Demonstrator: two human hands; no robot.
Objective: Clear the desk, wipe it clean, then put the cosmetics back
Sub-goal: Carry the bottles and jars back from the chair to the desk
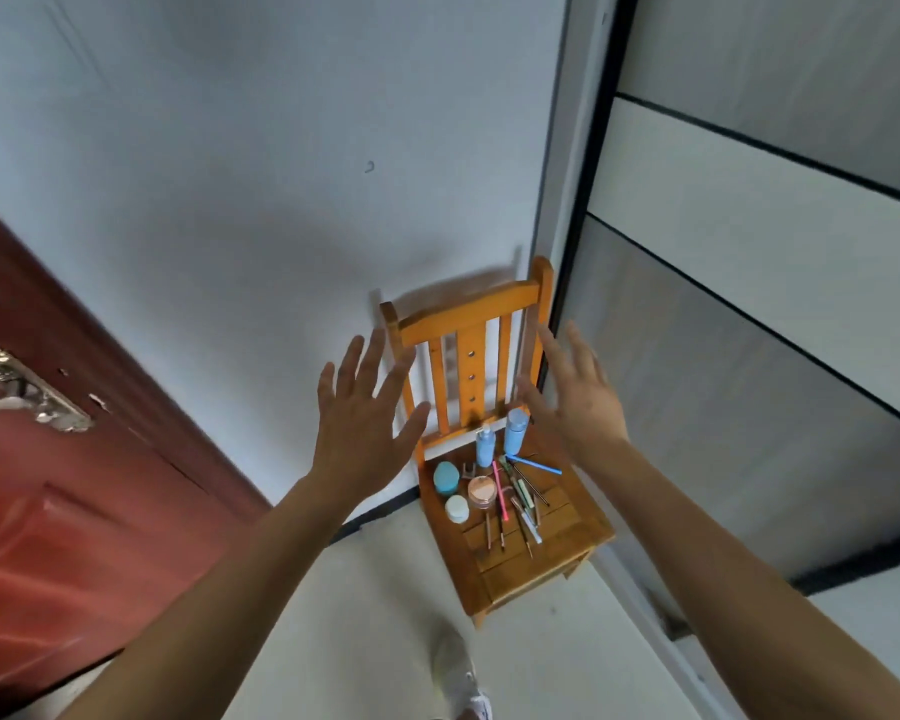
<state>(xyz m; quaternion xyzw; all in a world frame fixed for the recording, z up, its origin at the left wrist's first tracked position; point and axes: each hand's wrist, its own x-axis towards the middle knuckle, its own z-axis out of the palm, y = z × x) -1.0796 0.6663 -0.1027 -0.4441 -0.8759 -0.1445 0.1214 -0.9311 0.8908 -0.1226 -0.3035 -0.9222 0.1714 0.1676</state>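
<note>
A small orange wooden chair (536, 558) stands against the white wall, with the cosmetics on its seat. Two light blue bottles (516, 432) stand at the back of the seat. A teal jar (446, 477), a white jar (457, 508) and a pink-lidded jar (481, 492) sit on the left. Several pencils and brushes (515, 506) lie scattered on the right. My left hand (365, 407) is raised with fingers spread, holding nothing, to the left of the chair back. My right hand (578, 397) is raised likewise in front of the chair's right post.
A red door (63, 501) with a silver handle (22, 392) is at the left. A grey panelled wall or sliding door (749, 304) stands on the right. A white shoe (463, 678) shows on the pale floor below the chair.
</note>
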